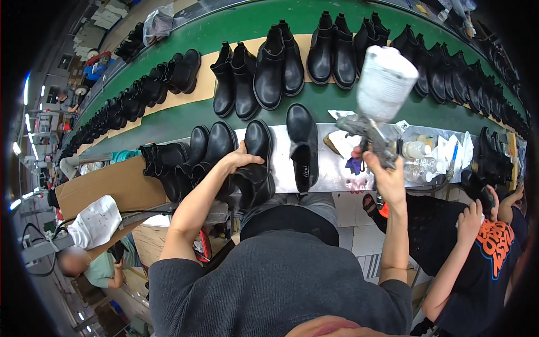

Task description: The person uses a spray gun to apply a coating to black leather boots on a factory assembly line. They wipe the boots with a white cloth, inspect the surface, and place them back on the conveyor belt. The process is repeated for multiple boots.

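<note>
left hand [241, 161] gripping a black boot [257, 137] at a green counter's [341, 105] metal edge, right hand [387, 178] closed round a spray gun [383, 101], boot rows [269, 73] beyond both hands, bottles [418, 150] just right of them, co-worker [483, 286] farther right, strip lights [26, 90] far left

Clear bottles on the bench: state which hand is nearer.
Right. The right hand, gripping the spray gun, is just left of the bottles; the left hand is farther left, on a black boot.
</note>
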The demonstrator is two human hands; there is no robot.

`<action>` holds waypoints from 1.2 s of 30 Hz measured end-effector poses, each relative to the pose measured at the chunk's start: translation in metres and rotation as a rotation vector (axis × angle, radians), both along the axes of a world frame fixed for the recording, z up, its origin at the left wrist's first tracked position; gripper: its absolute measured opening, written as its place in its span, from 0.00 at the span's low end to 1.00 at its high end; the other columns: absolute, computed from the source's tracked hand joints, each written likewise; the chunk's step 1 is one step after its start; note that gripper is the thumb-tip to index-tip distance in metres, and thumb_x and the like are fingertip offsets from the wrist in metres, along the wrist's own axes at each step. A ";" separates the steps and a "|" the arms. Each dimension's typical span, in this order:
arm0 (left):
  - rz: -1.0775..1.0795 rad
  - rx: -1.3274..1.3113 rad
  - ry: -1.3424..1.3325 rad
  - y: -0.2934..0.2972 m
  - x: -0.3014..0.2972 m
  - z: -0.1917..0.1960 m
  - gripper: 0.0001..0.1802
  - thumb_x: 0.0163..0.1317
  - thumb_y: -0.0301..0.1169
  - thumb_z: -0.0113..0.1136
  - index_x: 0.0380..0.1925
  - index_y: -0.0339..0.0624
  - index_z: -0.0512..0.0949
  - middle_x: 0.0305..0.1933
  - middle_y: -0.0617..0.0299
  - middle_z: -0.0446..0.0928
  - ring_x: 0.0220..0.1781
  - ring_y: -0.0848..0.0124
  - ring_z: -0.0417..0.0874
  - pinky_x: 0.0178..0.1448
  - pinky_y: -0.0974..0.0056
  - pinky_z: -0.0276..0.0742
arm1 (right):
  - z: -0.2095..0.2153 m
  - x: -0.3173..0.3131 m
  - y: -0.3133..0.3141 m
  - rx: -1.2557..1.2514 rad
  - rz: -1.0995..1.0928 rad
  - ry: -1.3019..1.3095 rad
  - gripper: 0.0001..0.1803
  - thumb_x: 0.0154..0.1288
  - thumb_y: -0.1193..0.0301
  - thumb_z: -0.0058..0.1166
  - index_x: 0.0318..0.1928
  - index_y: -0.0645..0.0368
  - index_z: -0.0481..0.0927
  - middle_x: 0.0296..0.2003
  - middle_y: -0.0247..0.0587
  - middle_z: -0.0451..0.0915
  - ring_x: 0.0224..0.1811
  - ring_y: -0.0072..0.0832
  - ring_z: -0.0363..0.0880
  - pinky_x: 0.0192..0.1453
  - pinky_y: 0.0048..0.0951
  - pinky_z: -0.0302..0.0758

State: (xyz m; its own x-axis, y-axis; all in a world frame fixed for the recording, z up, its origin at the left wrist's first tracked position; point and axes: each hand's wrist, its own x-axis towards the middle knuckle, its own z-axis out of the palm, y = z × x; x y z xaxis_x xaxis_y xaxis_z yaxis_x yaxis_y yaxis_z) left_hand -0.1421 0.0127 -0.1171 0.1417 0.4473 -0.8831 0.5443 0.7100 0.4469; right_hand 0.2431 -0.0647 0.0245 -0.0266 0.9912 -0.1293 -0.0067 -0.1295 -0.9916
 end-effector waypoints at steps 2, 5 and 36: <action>-0.052 0.165 -0.214 -0.011 -0.011 0.016 0.66 0.43 0.34 0.75 0.72 0.32 0.35 0.69 0.43 0.60 0.69 0.59 0.66 0.70 0.63 0.61 | 0.003 -0.014 0.001 -0.055 0.040 0.006 0.12 0.66 0.68 0.58 0.39 0.68 0.81 0.32 0.39 0.83 0.36 0.25 0.81 0.45 0.27 0.76; -0.061 0.244 -0.421 -0.014 -0.008 0.059 0.60 0.45 0.26 0.73 0.73 0.37 0.42 0.69 0.51 0.61 0.70 0.63 0.64 0.72 0.64 0.58 | 0.014 -0.040 0.009 -0.077 0.121 0.008 0.12 0.66 0.69 0.58 0.35 0.69 0.81 0.29 0.37 0.82 0.34 0.22 0.79 0.43 0.25 0.75; 0.208 0.136 -0.487 0.004 -0.008 0.087 0.39 0.55 0.32 0.68 0.64 0.34 0.61 0.52 0.56 0.77 0.48 0.68 0.82 0.55 0.65 0.78 | 0.050 -0.040 -0.022 -0.048 0.344 -0.255 0.21 0.61 0.67 0.64 0.52 0.66 0.79 0.24 0.40 0.77 0.27 0.19 0.70 0.34 0.27 0.71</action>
